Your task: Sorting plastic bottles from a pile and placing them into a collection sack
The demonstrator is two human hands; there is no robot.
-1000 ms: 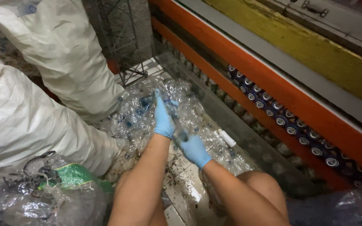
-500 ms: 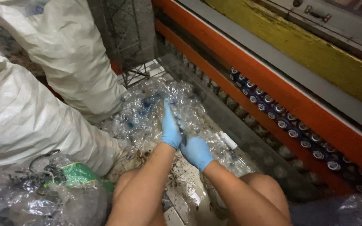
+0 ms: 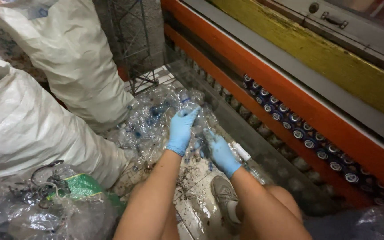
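Note:
Both my hands wear blue gloves and reach into a heap of crushed clear plastic bottles (image 3: 156,120) on the tiled floor. My left hand (image 3: 181,130) is raised with its fingers curled on a clear bottle (image 3: 191,108) at the top of the heap. Just right of it and lower, my right hand (image 3: 218,151) grips the lower part of what looks like the same bottle; the clear plastic makes the exact hold hard to see.
Two big white woven sacks (image 3: 32,124) stand at the left. A clear bag with a green sack (image 3: 78,186) lies at the bottom left. An orange-framed cabinet with rows of cans (image 3: 298,129) runs along the right. My shoe (image 3: 225,200) rests on the dirty tiles.
The view has shifted slightly. My left hand has stayed at the top of the heap while my right hand has drawn a little closer beneath it.

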